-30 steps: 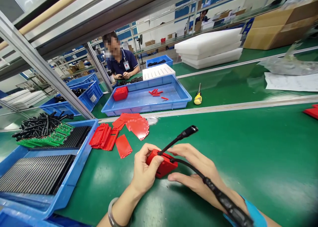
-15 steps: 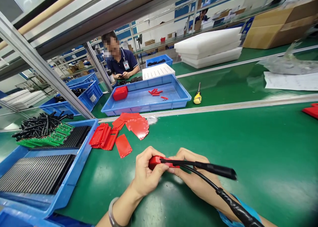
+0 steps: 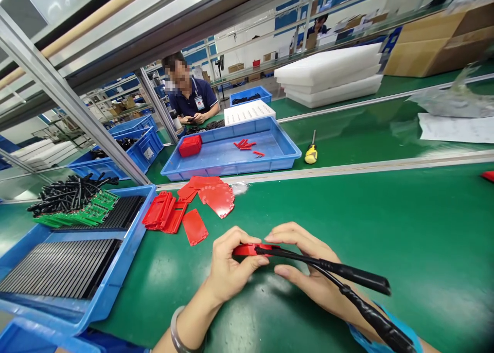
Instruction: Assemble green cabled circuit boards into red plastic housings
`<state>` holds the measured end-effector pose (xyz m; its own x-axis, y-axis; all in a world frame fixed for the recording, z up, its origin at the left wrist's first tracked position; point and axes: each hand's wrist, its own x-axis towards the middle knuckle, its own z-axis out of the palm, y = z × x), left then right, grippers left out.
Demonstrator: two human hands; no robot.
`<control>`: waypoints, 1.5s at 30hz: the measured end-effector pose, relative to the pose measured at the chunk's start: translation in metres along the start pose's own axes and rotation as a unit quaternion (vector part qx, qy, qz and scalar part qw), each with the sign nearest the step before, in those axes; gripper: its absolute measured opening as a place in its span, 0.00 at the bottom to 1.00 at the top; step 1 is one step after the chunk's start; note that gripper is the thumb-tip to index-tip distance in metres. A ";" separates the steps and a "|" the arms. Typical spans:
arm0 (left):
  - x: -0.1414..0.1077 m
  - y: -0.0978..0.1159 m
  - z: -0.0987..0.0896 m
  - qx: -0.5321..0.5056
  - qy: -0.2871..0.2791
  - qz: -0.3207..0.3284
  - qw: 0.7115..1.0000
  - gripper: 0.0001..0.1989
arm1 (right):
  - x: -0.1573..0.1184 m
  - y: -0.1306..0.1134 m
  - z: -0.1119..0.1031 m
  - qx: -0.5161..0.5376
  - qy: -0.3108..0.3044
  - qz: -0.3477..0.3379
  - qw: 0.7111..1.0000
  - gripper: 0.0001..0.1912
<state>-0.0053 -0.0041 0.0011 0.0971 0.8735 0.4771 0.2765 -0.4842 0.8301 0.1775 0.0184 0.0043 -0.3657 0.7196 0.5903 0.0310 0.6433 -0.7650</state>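
Thumb and fingers of my left hand [image 3: 233,263] are closed around a red plastic case [image 3: 247,249] held above the green bench. Two black cables [image 3: 328,265] come out of the case and run to the right, across my right hand and forearm. My right hand [image 3: 309,260] is around the case's right end, its thumb and fingers parted, with a gap between them and the case. Left of my hands lie loose red flat covers [image 3: 195,227] and a stack of red frames [image 3: 164,212].
At left, a blue tray [image 3: 131,255] holds green circuit boards [image 3: 88,209] with black cables. Ahead, a blue bin [image 3: 231,166] holds red pieces. A yellow screwdriver [image 3: 311,154] lies beside it. A co-worker [image 3: 193,98] sits beyond; white foam sheets [image 3: 332,75] are at back right.
My right hand has loosened from the red case, its fingers and thumb now apart. The case has tilted slightly, and the cables' ends have swung lower and to the right.
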 end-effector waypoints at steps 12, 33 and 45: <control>-0.003 -0.003 0.013 -0.036 -0.042 -0.008 0.998 0.08 | -0.007 -0.006 0.012 -0.070 0.100 -0.102 0.987 0.08; 0.001 -0.001 -0.003 0.087 0.017 0.194 0.977 0.06 | 0.005 0.015 -0.011 0.263 -0.184 0.355 0.878 0.26; 0.010 -0.018 -0.014 0.203 -0.010 0.159 0.966 0.45 | 0.004 0.013 0.000 0.343 -0.041 0.356 0.868 0.20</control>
<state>-0.0225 0.0127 -0.0046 0.2568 0.6865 0.6802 0.5812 -0.6720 0.4589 0.1767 0.0299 -0.0028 -0.5477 0.8314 -0.0939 -0.2748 -0.2847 -0.9184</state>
